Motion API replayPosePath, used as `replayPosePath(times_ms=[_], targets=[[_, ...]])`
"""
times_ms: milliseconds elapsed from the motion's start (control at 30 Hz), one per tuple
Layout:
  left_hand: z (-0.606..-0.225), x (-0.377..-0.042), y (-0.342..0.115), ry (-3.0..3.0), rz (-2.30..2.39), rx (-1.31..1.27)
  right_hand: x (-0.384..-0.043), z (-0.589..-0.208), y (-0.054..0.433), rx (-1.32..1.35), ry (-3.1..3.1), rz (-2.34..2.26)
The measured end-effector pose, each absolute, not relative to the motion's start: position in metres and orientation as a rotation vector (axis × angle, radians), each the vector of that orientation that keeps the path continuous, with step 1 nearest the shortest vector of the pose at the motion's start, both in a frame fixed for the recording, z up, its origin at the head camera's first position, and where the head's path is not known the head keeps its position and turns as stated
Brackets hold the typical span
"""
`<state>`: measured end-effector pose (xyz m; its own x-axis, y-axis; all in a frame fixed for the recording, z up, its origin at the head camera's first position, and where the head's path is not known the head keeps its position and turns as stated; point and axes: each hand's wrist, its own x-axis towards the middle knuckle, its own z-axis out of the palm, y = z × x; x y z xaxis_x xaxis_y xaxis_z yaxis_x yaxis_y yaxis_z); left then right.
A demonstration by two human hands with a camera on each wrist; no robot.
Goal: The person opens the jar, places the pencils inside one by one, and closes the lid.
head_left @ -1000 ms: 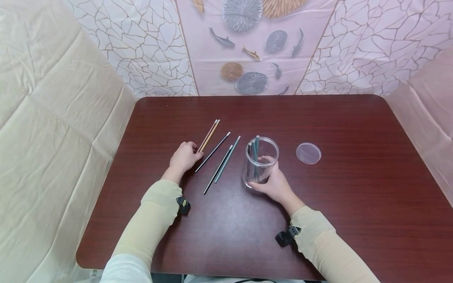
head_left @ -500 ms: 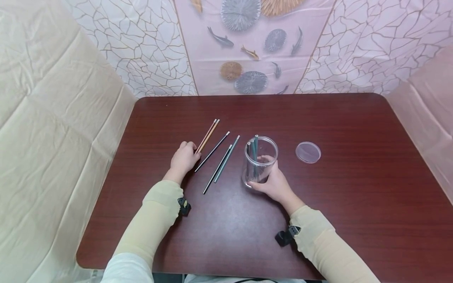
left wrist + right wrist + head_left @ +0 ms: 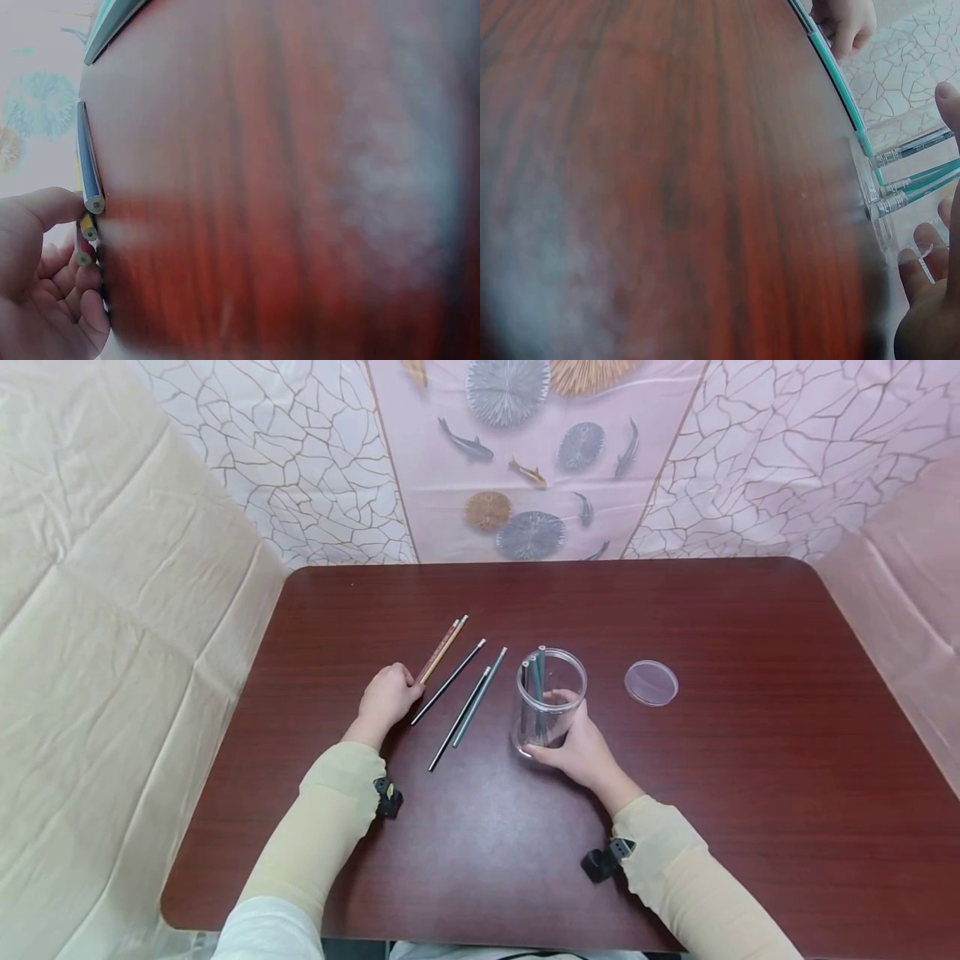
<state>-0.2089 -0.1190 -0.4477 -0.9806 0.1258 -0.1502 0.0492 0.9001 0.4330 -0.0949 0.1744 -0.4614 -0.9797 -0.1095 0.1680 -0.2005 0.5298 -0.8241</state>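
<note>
In the head view my left hand (image 3: 390,697) pinches a yellow pencil (image 3: 444,649) and a red pencil (image 3: 437,652) between thumb and fingers, near their close ends. The left wrist view shows the ends of the yellow pencil (image 3: 89,226) and red pencil (image 3: 84,253) at the fingertips, a dark pencil (image 3: 89,169) just beyond. My right hand (image 3: 581,752) grips a clear jar (image 3: 552,709) low on its side, fingers partly seen through the wall. Inside lean green pencils (image 3: 540,672) and a dark one (image 3: 524,683).
Right of the left hand, a black pencil (image 3: 447,682) lies on the table (image 3: 712,777). Beside it lie another dark pencil (image 3: 459,720) and a green pencil (image 3: 480,697), close together. A clear round lid (image 3: 651,683) rests right of the jar.
The yellow and red pencils have shifted slightly in my left hand, and their far ends now sit closer together. My right hand and the jar stay in place.
</note>
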Motion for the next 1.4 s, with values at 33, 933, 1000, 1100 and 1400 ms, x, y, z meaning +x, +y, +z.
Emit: replayPosePath(times_ms=[33,933,1000,1100,1400], targets=[[-0.447,-0.209,-0.119,2.892,0.663,0.138,-0.095,-0.461,0.174,0.274,-2.661,1.451],[-0.428,-0.205,-0.119,2.979,0.951,-0.036,-0.093,-0.464,0.176,0.263,-2.644,1.457],[-0.424,-0.206,-0.118,3.010,1.041,-0.013,-0.093,-0.465,0.176,0.262,-2.641,1.454],[-0.420,-0.207,-0.116,3.044,1.188,0.024,-0.093,-0.466,0.176,0.262,-2.639,1.452],[-0.409,-0.208,-0.108,3.108,1.575,0.079,-0.093,-0.467,0.176,0.251,-2.637,1.457]])
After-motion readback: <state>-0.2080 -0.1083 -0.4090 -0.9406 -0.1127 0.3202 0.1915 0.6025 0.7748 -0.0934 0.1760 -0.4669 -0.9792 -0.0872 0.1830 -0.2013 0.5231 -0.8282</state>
